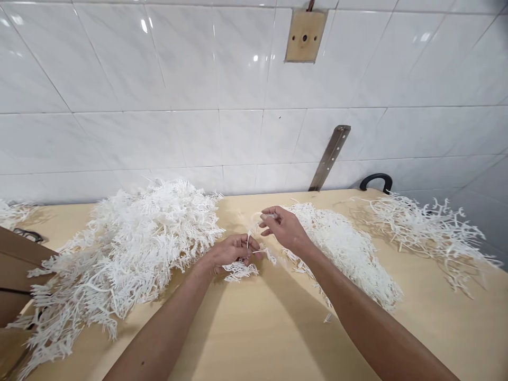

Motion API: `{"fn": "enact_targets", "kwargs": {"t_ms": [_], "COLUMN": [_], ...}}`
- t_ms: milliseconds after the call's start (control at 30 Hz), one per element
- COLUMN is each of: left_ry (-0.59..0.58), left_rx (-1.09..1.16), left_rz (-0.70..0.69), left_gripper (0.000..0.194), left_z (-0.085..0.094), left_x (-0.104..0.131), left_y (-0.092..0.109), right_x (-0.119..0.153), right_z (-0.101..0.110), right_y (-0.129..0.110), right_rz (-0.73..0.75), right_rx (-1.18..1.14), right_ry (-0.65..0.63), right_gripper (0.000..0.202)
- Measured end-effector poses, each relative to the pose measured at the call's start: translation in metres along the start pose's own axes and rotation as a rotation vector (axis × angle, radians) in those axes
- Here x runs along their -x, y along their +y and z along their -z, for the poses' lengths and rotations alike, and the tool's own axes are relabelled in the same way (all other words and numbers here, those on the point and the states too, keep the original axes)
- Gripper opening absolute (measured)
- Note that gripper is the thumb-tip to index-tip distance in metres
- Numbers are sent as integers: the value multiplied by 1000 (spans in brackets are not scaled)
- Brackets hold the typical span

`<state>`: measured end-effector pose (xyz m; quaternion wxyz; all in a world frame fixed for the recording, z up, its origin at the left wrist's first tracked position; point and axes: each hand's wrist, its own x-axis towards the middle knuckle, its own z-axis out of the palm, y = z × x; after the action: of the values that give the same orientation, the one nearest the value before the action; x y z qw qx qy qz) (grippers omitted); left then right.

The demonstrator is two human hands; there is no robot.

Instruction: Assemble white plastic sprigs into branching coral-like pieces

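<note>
No readable text
No lettering, label, brand, number or sign can be read on anything in view.

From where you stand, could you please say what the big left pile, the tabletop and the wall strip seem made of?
Left pile: probably plastic, matt-looking; thin, branching, evenly white strands. Tabletop: perhaps wood or laminate; smooth, pale tan surface. Wall strip: likely metal; greyish sheen and a row of pale holes.
</note>
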<state>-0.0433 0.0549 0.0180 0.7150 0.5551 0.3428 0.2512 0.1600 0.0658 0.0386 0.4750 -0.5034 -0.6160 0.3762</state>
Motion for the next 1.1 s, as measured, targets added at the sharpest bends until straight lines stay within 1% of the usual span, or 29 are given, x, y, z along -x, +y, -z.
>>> {"fn": "enact_targets", "kwargs": {"t_ms": [67, 100, 133, 200, 233, 300, 367, 467, 567, 700, 767, 800, 867, 933, 1033, 1100], "left_ry": [66, 85, 92, 84, 81, 86, 102, 113, 76, 2, -14, -19, -22, -2, 57, 105], "left_rx": [42, 72, 105, 169, 199, 247, 276, 282, 260, 248, 260, 271, 286, 287, 270, 249], "left_rz": [32, 50, 64, 75, 75, 77, 81, 55, 49, 42, 46, 51, 70, 98, 124, 134], "left_gripper": [28, 30, 32, 32, 31, 30, 33, 33, 28, 30, 31, 31, 33, 34, 35, 36], "left_z": [-1, -2, -3, -4, -4, -4, -4, -6, -12, -19, -23, -24, -28, -31, -34, -35], "left_x": [-2, -2, -3, -3, -3, -4, -6, -8, -8, -7, -6, -5, -3, 0, 2, 1], "left_y": [-3, -4, -4, -5, -6, -7, -8, -8, -6, -7, -8, -8, -7, -4, 0, 1], "right_x": [2, 4, 6, 12, 16, 24, 34, 46, 56, 66, 70, 72, 73, 73, 73, 74], "right_z": [1, 2, 4, 9, 13, 21, 27, 33, 33, 34, 34, 34, 32, 28, 22, 20], "right_y": [-2, -2, -2, -2, -2, -2, -4, -4, 0, 2, 2, 3, 5, 10, 18, 22], "right_rz": [49, 62, 63, 40, 27, 5, -21, -68, -159, -350, -413, -431, -436, -409, -341, -296], "right_rx": [6, 24, 50, 112, 139, 178, 209, 182, 31, -201, -287, -319, -363, -369, -302, -225], "right_ry": [-56, -61, -48, 21, 64, 121, 111, 56, -9, -181, -275, -297, -264, -160, -16, 39], "right_gripper": [44, 49, 53, 57, 55, 44, 35, 31, 31, 36, 38, 39, 44, 50, 53, 54]}}
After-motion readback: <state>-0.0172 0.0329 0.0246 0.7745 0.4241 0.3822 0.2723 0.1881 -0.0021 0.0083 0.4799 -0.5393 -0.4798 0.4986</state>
